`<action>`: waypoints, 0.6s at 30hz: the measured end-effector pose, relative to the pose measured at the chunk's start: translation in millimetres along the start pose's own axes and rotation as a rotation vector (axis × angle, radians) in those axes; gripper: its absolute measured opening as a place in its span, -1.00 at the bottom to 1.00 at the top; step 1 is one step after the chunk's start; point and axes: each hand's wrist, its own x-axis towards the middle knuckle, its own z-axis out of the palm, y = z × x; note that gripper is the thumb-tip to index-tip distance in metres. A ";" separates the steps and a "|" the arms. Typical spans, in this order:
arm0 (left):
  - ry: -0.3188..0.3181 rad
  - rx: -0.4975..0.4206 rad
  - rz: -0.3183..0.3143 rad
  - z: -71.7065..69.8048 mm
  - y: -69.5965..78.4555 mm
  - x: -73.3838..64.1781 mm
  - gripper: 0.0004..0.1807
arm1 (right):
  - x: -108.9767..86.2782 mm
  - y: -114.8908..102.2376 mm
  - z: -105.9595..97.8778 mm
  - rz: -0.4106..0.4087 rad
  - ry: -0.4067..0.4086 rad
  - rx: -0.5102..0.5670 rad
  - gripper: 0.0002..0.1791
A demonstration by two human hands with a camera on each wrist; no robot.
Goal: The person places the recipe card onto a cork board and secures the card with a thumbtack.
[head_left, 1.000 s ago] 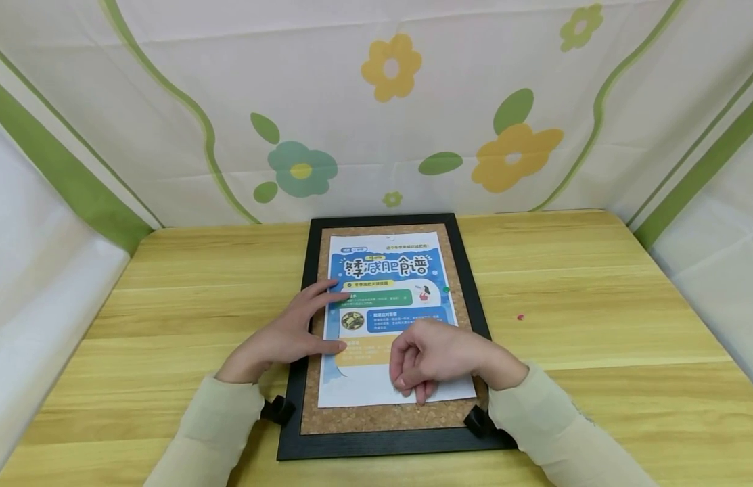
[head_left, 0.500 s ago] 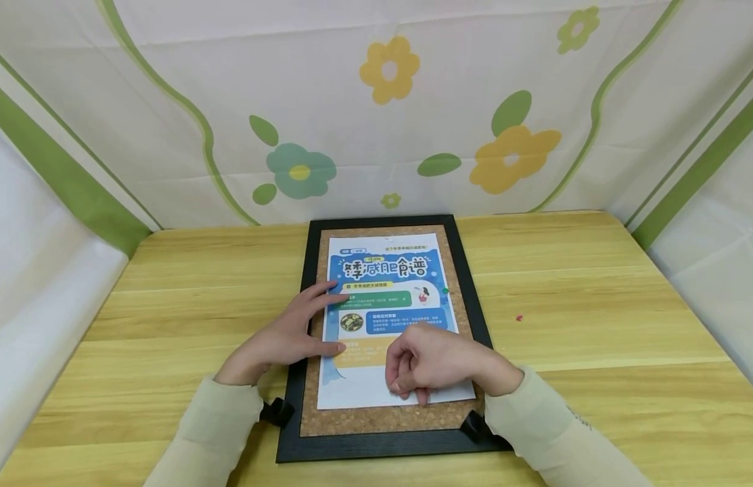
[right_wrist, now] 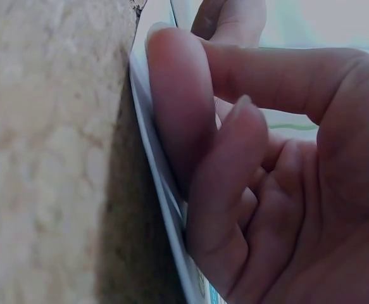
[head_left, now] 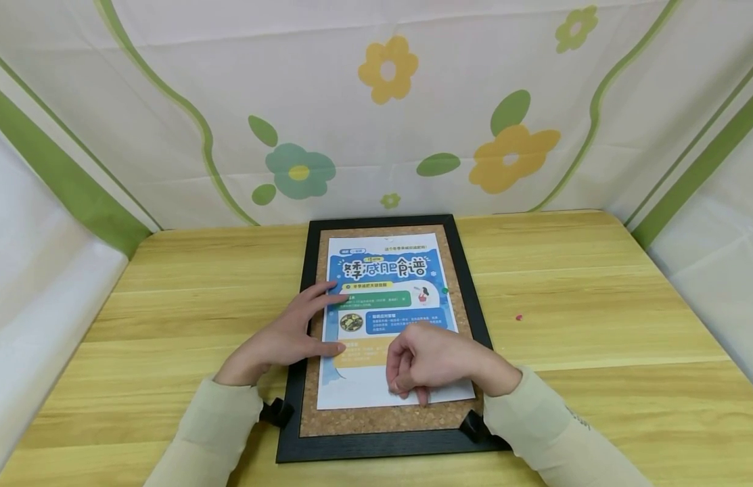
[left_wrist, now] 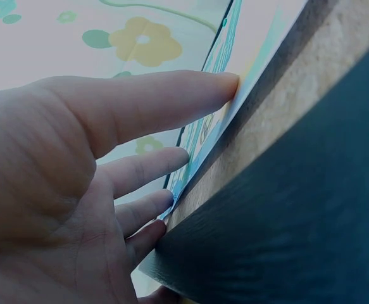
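Observation:
A printed sheet (head_left: 352,392) in blue, green and yellow lies on a cork board (head_left: 376,423) with a black frame (head_left: 364,446). My left hand (head_left: 287,331) rests on the sheet's left side, fingers and thumb spread; the left wrist view shows the thumb tip (left_wrist: 225,85) against the paper. Over the lower part of the sheet, my right hand (head_left: 440,358) has curled fingers. Up close in the right wrist view, those fingers (right_wrist: 181,104) press on the paper near its bottom edge; I cannot tell whether something small sits between them. A small green pin (head_left: 446,291) marks the sheet's right edge.
A small pinkish-red piece (head_left: 519,317) lies on the wooden table (head_left: 595,304) right of the board. Behind the table hangs a flower-patterned cloth (head_left: 376,135), with white cloth (head_left: 41,210) at the sides. Black wrist gear (head_left: 279,411) overlaps the board's lower left frame.
The view has shifted slightly. My right hand has moved a touch to the left over the sheet, while the left hand stays in place.

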 end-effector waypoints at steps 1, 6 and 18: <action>0.001 0.003 0.003 0.0 -0.3 0.0 -0.14 | -0.2 -0.4 0.1 0.005 0.004 0.000 -0.80; 0.002 0.012 0.016 0.0 -1.8 0.1 -0.14 | -1.1 -2.0 -0.1 0.013 0.005 0.005 -0.83; 0.006 0.016 0.024 -0.2 -2.4 0.2 -0.14 | -0.4 1.3 -2.5 0.008 -0.022 0.023 -0.86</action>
